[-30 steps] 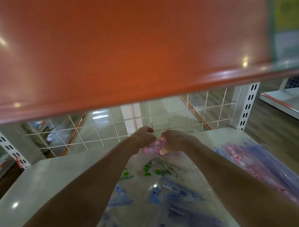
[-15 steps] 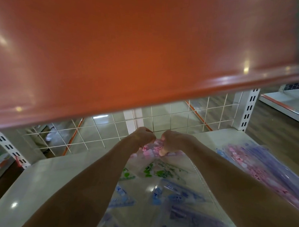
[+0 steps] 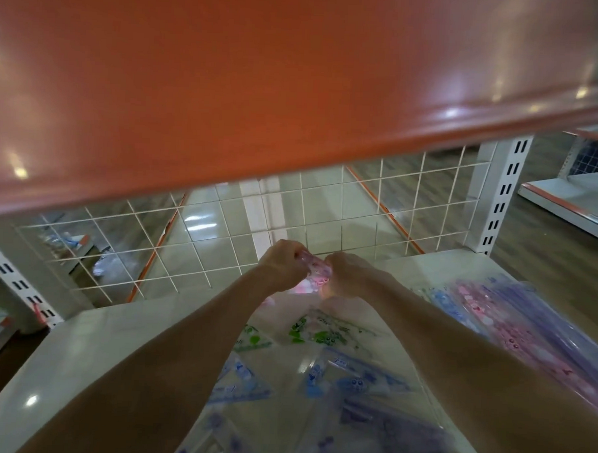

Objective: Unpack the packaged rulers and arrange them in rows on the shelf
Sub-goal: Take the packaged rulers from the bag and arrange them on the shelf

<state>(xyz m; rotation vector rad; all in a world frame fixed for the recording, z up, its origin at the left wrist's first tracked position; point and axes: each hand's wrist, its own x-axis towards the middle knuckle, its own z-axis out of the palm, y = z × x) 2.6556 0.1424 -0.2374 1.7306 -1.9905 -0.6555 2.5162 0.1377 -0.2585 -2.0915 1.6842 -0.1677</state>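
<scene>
My left hand (image 3: 282, 265) and my right hand (image 3: 348, 274) meet at the far end of a clear plastic packet (image 3: 317, 391) lying on the white shelf (image 3: 79, 360). Both pinch the same pink ruler pack (image 3: 318, 271) at the packet's top, fingers curled round it. Inside the clear packet lie green (image 3: 317, 333), blue (image 3: 349, 382) and purple (image 3: 398, 432) ruler sets. My forearms hide part of the packet.
A row of blue, pink and purple packaged rulers (image 3: 512, 321) lies on the shelf's right side. A white wire grid (image 3: 221, 236) backs the shelf. The orange upper shelf (image 3: 262, 87) hangs close overhead. A slotted white upright (image 3: 501, 194) stands at the right rear.
Both hands have stayed at the packet's far end, and the pink pack between them has lifted slightly. The view has tilted a little.
</scene>
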